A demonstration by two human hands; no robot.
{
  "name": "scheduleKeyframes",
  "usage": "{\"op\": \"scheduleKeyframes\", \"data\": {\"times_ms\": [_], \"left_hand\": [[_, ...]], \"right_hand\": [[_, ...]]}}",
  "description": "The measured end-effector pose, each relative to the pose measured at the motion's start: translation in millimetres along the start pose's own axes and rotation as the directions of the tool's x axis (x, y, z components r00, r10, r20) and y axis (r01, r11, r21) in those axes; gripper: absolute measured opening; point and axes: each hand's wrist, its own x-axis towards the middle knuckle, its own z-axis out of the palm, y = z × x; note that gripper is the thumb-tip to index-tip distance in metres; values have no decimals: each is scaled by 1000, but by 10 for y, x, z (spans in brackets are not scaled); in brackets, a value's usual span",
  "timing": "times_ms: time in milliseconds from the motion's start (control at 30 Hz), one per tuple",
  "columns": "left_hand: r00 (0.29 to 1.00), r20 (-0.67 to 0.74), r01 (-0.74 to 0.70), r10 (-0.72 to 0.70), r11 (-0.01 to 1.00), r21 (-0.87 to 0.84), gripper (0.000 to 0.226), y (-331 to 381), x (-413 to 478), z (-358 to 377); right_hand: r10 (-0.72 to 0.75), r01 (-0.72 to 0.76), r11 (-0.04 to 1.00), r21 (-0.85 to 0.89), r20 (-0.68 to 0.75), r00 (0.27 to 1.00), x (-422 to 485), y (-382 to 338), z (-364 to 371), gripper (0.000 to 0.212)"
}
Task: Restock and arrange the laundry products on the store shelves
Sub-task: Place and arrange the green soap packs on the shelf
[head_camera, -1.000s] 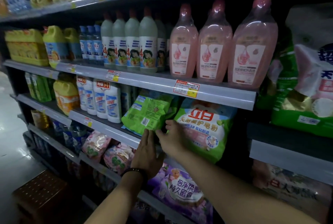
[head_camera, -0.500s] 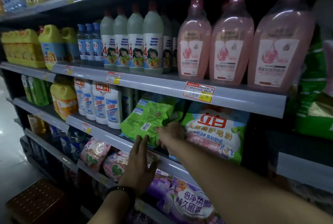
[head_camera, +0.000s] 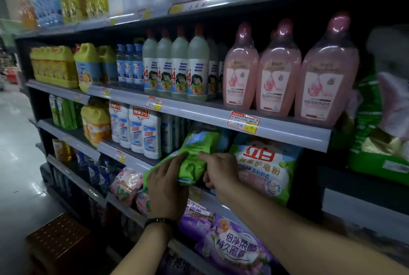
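Note:
A green detergent bag (head_camera: 194, 155) stands on the middle shelf (head_camera: 137, 163), tilted, with a narrow side toward me. My left hand (head_camera: 168, 188) grips its lower left part, and a dark band is on that wrist. My right hand (head_camera: 218, 172) holds the bag's right edge with curled fingers. Just right of it stands a white-and-green soap powder bag (head_camera: 263, 166) with red characters. The space behind the green bag is dark and hidden.
White bottles (head_camera: 141, 131) stand left of the green bag. Pink bottles (head_camera: 278, 71) and grey-white bottles (head_camera: 177, 69) fill the shelf above. Purple bags (head_camera: 228, 243) and pink bags (head_camera: 126, 184) lie on the shelf below. A brown stool (head_camera: 59, 239) sits on the floor at lower left.
My left hand rose from the shelf edge and took hold of the green bag. The bag turned from face-on to a narrow upright side. The view moved closer.

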Motion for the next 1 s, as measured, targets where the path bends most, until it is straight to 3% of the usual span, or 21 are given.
{"op": "scheduleKeyframes", "data": {"times_ms": [133,233,333,400,533,600,700,767,833,900,1000], "left_hand": [[982,-116,125,-150,972,-197,55,118,-163,-298],[910,-165,303,-381,882,-360,36,338,-194,-496],[834,-159,440,-528,812,-384,31,497,-256,-657],[801,-142,494,-581,777,-390,29,537,-365,-786],[602,-31,666,-798,523,-532,47,426,-547,-1066],[553,46,669,-832,411,-619,53,369,-639,-1170],[487,118,668,-865,282,-689,43,302,-707,-1245],[437,151,662,-887,203,-722,36,238,-728,-1252],[410,199,649,-890,131,-749,32,178,-738,-1245],[410,271,648,-871,69,-758,34,155,-730,-1224],[432,373,661,-821,8,-750,48,153,-655,-1139]], "right_hand": [[92,-129,974,188,192,977,-303,167,-68,46],[113,-134,982,133,155,981,-455,362,-122,32],[99,-109,990,88,110,989,-639,469,-171,15],[127,-133,990,41,110,986,-777,496,-192,29],[241,-248,969,12,201,950,-1012,606,-209,45],[261,-297,950,98,271,926,-1131,657,-176,40],[267,-404,862,306,404,875,-1291,735,-117,45],[217,-429,810,400,475,853,-1341,814,-100,55],[139,-403,803,439,519,843,-1401,805,-93,52],[96,-358,815,455,504,859,-1365,762,-78,42],[103,-259,866,427,355,929,-1124,754,-36,44]]}}
